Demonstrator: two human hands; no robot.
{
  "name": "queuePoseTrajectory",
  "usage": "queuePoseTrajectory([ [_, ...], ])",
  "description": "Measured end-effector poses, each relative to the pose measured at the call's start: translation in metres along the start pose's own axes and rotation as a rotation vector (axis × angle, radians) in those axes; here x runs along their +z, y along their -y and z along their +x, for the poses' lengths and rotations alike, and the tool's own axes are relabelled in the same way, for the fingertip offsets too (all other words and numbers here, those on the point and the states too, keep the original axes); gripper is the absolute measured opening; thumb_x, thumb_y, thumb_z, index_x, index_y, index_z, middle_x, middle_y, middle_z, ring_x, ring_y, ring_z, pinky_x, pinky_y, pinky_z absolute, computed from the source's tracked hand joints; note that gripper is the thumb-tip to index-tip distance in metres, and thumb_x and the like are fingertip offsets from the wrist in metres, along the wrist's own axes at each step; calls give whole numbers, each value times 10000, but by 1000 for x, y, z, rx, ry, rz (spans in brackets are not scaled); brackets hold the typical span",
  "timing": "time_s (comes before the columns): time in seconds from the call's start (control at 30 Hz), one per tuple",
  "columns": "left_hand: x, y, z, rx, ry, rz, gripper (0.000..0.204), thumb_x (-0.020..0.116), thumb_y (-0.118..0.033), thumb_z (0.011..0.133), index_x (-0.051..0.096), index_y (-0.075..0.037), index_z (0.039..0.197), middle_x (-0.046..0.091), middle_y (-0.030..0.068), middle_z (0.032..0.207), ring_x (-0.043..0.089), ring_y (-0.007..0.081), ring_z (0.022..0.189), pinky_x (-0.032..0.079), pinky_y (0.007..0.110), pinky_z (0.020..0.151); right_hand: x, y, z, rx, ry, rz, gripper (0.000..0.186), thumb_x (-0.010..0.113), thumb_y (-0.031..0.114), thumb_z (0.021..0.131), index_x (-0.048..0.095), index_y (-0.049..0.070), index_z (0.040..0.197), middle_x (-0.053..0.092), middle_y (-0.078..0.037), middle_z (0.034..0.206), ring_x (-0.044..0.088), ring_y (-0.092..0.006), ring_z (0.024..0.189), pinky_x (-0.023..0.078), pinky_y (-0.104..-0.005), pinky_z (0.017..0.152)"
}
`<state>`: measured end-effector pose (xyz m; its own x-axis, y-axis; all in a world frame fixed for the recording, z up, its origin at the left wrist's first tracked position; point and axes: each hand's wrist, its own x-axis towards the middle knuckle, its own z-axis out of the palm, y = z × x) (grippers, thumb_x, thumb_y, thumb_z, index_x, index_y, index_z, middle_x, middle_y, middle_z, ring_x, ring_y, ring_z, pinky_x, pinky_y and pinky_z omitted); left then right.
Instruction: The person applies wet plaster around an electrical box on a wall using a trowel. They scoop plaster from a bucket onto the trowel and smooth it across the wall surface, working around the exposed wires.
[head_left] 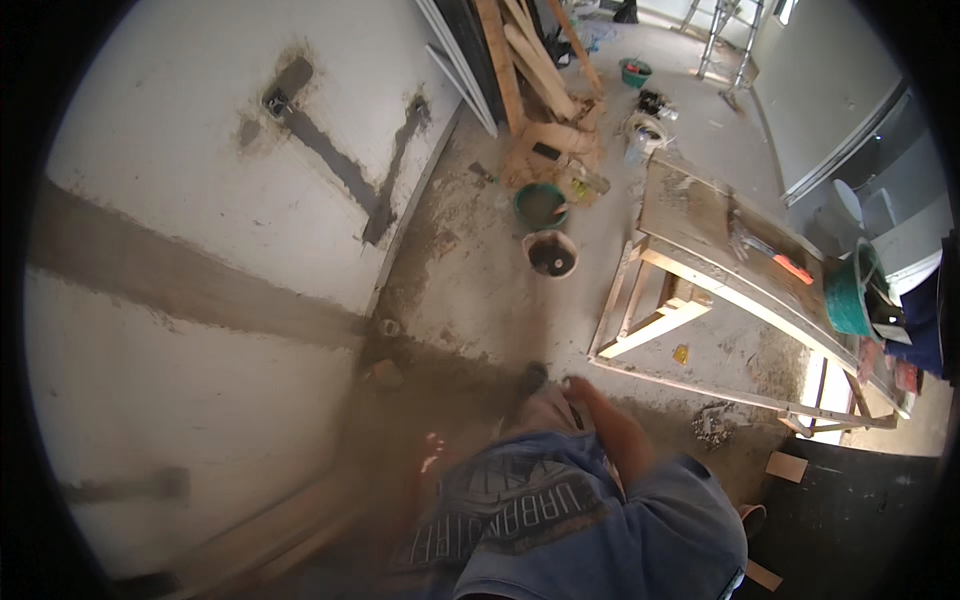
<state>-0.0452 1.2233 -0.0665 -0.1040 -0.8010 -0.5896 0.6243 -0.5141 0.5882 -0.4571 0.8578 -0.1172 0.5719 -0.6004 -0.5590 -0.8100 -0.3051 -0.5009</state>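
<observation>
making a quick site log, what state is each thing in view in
right hand, partly curled, grip unclear
green tub on the floor, upright, open-topped
pale bucket, upright, open-topped
wooden trestle bench, standing, loaded
orange-handled tool, lying on the bench
ladder, standing, legs spread
white wall, patched with grey bands

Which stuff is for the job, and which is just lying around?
Maybe for the job (work gear around the right hand, whose grip isn't clear):
wooden bench
pale-rimmed bucket
green tub near that bucket

Probably just lying around:
yellow scrap on the floor
tan square piece
leaning planks
</observation>
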Motion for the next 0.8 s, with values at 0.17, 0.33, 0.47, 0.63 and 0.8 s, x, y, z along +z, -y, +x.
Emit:
queuePoseTrajectory([
  [0.17, -45, -46, -51, -342, -771, 254, 513, 529, -405, 980, 401, -221, 1442, 543, 14, 1329, 572, 225, 1129, 456, 463, 967, -115, 112, 145, -11, -281, 615, 375, 585, 325, 909, 624, 48, 1159, 683, -115, 860, 632, -188, 699, 515, -349, 604],
  [0.33, -46, -97, -4, -286, -700, 327, 510, 567, -389, 959, 433, -195, 1412, 552, 22, 1314, 598, 236, 1096, 474, 451, 936, -164, 170, 245, -84, -255, 772, 302, 594, 256, 923, 620, 48, 1141, 665, -53, 819, 613, -123, 665, 495, -280, 540],
  [0.47, -11, -180, 136, -301, -545, 531, 504, 578, -398, 951, 465, -170, 1386, 559, 53, 1308, 601, 250, 1096, 479, 449, 927, -123, 81, 262, 18, -396, 264, 436, 584, 444, 899, 671, 40, 1038, 694, -111, 754, 668, -213, 650, 526, -366, 627],
  [0.63, -36, -291, 205, -325, -457, 749, 502, 593, -409, 939, 505, -139, 1354, 568, 91, 1299, 605, 266, 1097, 487, 447, 917, -68, 22, 209, -12, 296, -178, 300, 541, 246, 884, 648, 73, 1104, 690, -208, 1010, 664, -398, 931, 539, -479, 817],
  [0.8, -52, -409, 279, -425, -400, 903, 505, 607, -420, 928, 544, -108, 1321, 577, 130, 1291, 608, 283, 1098, 494, 446, 906, -142, 68, 187, 360, 3, 252, 381, 611, 338, 858, 665, 45, 1097, 678, -252, 1036, 654, -409, 987, 512, -462, 861],
])
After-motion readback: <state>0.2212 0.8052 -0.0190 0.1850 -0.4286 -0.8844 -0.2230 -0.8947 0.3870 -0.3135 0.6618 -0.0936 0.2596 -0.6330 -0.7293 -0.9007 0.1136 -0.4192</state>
